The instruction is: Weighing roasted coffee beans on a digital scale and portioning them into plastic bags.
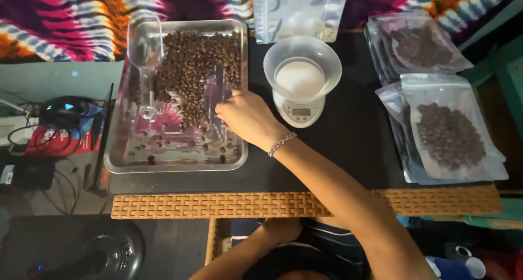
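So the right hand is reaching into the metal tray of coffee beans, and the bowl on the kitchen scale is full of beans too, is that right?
Not quite. The right hand does reach into the metal tray of coffee beans, but the bowl on the kitchen scale holds no beans; it looks empty, with only the white scale top showing through it. The head view shows this.

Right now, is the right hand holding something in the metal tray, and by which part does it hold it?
The right hand grips a clear plastic scoop by its lower end, among the coffee beans in the metal tray. The left hand is hidden.
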